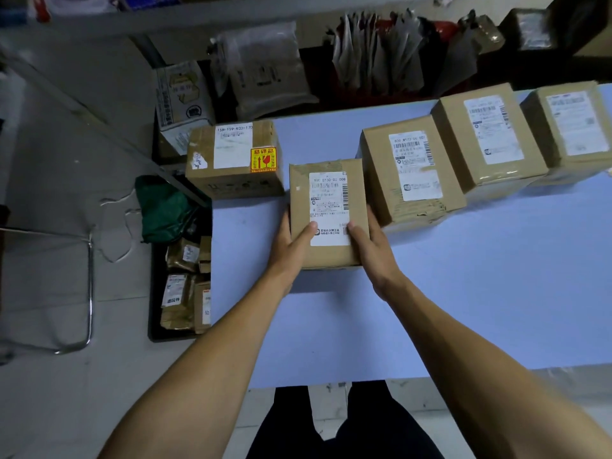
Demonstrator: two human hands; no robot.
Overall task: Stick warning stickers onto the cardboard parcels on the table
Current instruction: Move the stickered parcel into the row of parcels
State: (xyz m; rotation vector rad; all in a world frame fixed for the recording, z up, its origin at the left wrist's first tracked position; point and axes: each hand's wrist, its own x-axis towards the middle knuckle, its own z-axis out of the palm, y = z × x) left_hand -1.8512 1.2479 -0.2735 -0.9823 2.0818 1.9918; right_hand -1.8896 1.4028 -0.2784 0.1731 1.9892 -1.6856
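Held parcel: a small cardboard parcel [328, 213] sits on the pale blue table [430, 293], near the table's left end, its top bearing a white shipping label [329, 207] with barcodes.
Left hand: the left hand [291, 246] grips the held parcel's left side, thumb curled over the top onto the lower corner of the shipping label, fingers hidden behind the side.
Right hand: the right hand [372, 246] grips the held parcel's right side, thumb lying over the top edge beside the label, fingers out of sight down the side.
Stickered parcel: a larger cardboard box [235, 160] stands just beyond and left of the held parcel, at the table's far left corner; an orange and yellow fragile warning sticker [263, 160] is stuck on its top, beside a white label.
Unstickered parcels: three more cardboard boxes line up to the right of the held parcel, the nearest box [410, 173] close beside it, a middle box [486, 137] touching that one, and a far box [573, 127] at the frame's right edge; each shows only white shipping labels.
Floor left of the table: a black tray [155, 293] holds small wrapped packets, with a green bag [162, 207] at its far end.
Behind the table: grey mailer bags [265, 67] lie stacked against dark shelving.
Below the table edge: the person's dark trousers [344, 425] show between the forearms.
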